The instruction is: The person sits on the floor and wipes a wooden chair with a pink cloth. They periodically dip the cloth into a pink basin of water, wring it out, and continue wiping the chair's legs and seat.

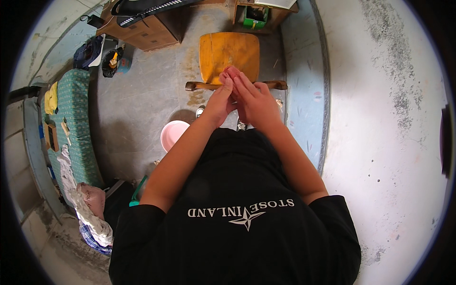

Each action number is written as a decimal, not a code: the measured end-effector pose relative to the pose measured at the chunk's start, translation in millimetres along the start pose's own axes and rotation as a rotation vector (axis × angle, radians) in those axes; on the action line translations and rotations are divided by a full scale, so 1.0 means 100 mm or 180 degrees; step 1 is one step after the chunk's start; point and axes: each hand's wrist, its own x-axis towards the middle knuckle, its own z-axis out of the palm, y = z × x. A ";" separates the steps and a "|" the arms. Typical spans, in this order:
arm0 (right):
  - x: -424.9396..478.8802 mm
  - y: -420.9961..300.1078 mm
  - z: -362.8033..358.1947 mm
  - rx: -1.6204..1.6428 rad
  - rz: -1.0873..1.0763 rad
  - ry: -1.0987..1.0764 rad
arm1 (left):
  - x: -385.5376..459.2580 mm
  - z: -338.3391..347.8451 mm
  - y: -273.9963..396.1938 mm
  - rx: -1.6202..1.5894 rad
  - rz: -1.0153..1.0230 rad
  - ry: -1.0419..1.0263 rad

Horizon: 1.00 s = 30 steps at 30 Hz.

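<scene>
A crumpled reddish-pink cloth (232, 71) is pressed between my two hands, in front of the wooden chair. My left hand (222, 101) grips it from the left side, thumb pointing up. From the right, my right hand (257, 101) lies over it with the fingers together. Most of the cloth is hidden by the fingers and palms. Just beyond stands the chair, with a worn orange-brown wooden panel (229, 53) and a darker rail (203, 86) at its near edge.
A pink plastic basin (174, 134) sits on the grey floor (142, 89) by my left forearm. A bed or bench with a green patterned cover (76, 117) runs along the left. A black-lined bin (109, 67) and a wooden desk (146, 34) stand farther off. The wall (356, 107) borders the right.
</scene>
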 end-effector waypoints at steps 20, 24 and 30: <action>0.07 -0.08 0.07 0.0362 0.0015 0.0528 | 0.00 -0.03 0.20 0.0683 0.0148 -0.0032; 0.13 0.08 0.34 0.1561 0.0141 0.0203 | 0.09 -0.14 0.29 0.0852 -0.0439 -0.0264; -0.25 0.79 0.52 0.1102 0.0836 0.0319 | 0.15 -0.84 0.56 0.3698 0.0360 0.0336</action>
